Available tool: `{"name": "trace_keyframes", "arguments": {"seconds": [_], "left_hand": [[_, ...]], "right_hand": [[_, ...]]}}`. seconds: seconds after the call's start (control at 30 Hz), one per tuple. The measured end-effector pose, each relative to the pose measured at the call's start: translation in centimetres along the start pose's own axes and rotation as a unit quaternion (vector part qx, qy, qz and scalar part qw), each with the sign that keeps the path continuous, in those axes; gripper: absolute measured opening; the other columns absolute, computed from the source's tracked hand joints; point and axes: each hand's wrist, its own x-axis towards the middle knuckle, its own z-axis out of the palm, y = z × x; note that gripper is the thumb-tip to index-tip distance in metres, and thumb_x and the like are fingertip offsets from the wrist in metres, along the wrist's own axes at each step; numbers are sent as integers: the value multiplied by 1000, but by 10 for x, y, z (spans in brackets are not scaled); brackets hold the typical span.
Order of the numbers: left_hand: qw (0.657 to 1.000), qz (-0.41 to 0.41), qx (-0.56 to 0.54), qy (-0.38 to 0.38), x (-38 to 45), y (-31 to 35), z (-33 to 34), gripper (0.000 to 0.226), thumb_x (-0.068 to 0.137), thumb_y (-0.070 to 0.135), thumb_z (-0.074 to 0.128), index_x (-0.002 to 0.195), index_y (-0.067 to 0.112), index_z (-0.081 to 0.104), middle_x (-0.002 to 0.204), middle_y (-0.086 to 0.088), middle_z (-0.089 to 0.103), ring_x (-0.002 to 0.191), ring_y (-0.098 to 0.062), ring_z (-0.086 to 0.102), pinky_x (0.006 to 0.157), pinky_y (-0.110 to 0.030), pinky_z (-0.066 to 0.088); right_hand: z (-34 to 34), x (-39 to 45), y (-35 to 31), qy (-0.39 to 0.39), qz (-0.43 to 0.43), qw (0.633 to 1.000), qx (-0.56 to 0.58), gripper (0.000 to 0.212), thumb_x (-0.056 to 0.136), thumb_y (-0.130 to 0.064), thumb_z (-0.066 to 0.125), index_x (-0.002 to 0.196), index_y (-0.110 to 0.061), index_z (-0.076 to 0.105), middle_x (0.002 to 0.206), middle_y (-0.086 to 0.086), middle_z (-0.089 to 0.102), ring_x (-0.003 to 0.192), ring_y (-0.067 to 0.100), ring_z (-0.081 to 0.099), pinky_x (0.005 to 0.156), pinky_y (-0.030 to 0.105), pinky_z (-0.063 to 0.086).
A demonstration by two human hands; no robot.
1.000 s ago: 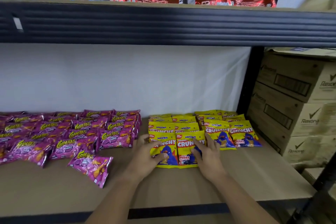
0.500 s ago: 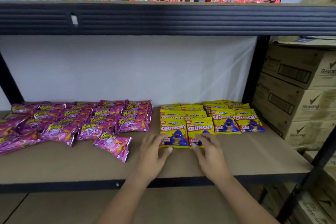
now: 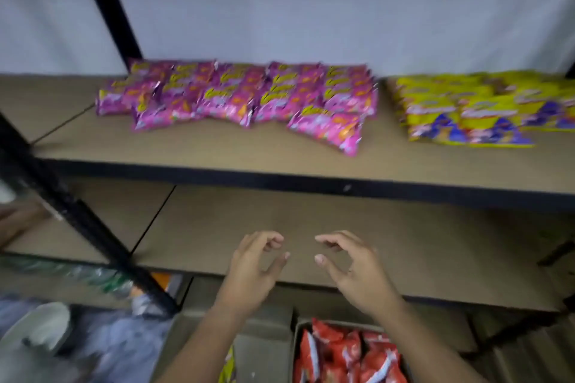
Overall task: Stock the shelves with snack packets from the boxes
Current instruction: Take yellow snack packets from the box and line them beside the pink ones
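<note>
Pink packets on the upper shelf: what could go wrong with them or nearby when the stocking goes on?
One pink packet lies loose in front of its pile, near the shelf edge; a passing arm might knock it off. Both hands, left hand and right hand, hold nothing above the box of red packets; a hurried grab may crush them.

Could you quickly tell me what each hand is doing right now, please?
Left hand: open, fingers loosely curled, holding nothing.
Right hand: open, fingers loosely curled, holding nothing.
</note>
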Motion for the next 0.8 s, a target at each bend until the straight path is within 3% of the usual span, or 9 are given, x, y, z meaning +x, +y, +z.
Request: {"name": "trace_keyframes", "arguments": {"seconds": [0.07, 0.13, 0.27, 0.33, 0.43, 0.53, 0.63, 0.73, 0.8], "left_hand": [[998, -62, 8, 4, -35, -61, -6, 25, 81, 14, 82, 99, 21, 66, 89, 14, 65, 86, 0, 61, 82, -10, 45], [991, -130, 9, 8, -76, -130, -5, 25, 81, 12, 81, 100, 22, 67, 92, 12, 68, 86, 1, 65, 83, -22, 52], [957, -288, -2, -14, -172, -278, 13, 26, 80, 40, 66, 106, 35, 62, 97, 12, 73, 91, -14, 71, 79, -41, 58], [939, -341, 33, -5, -212, -333, 27, 26, 80, 36, 73, 106, 32, 67, 98, 6, 75, 92, -24, 72, 80, -40, 58], [913, -395, 106, -3, -255, -404, 56, 36, 79, 10, 80, 112, 19, 70, 105, -7, 74, 95, -33, 69, 79, -36, 53], [895, -431, 111, -32, -289, -478, 92, 53, 73, 2, 78, 123, 15, 66, 115, -13, 70, 106, -35, 66, 85, -36, 51], [879, -467, 96, -23, -312, -546, 125, 59, 65, 9, 82, 122, 10, 64, 110, -17, 71, 104, -36, 66, 86, -39, 53], [858, -501, 113, -20, -320, -600, 155, 54, 66, 9, 82, 117, 7, 65, 111, -17, 70, 107, -36, 64, 85, -34, 48], [863, -487, 131, -27, -322, -631, 171, 58, 68, 7, 81, 123, 8, 62, 119, -15, 66, 113, -35, 60, 89, -32, 45]], "right_hand": [[58, -15, 20, -38, 28, 999, 16, 26, 85, -16, 76, 109, -25, 71, 104, -20, 66, 98, 1, 63, 89, 17, 48], [118, -33, 47, -66, 52, 996, 21, 26, 84, -17, 76, 108, -26, 72, 103, -20, 67, 97, 0, 65, 87, 20, 51], [240, -73, 117, -121, 90, 988, 15, 28, 81, -22, 79, 107, -31, 71, 102, -24, 67, 90, -2, 66, 83, 28, 55], [300, -93, 157, -150, 102, 983, 25, 30, 80, -23, 79, 106, -33, 72, 101, -26, 65, 92, -1, 66, 85, 26, 54], [382, -120, 217, -199, 127, 971, 48, 32, 79, -29, 73, 108, -41, 68, 105, -24, 65, 97, -1, 64, 85, 15, 51], [459, -144, 285, -242, 161, 955, 65, 31, 79, -35, 68, 105, -51, 61, 106, -14, 68, 98, -3, 64, 83, 9, 47], [529, -166, 350, -257, 172, 949, 62, 34, 80, -29, 74, 110, -43, 65, 104, -15, 68, 94, 1, 66, 84, 23, 55], [588, -185, 400, -272, 204, 939, 57, 40, 80, -15, 81, 117, -25, 70, 107, 0, 70, 95, 10, 66, 86, 33, 56], [619, -194, 420, -281, 212, 935, 49, 43, 79, -20, 81, 120, -23, 70, 108, 3, 69, 98, 16, 66, 89, 35, 54]]}}
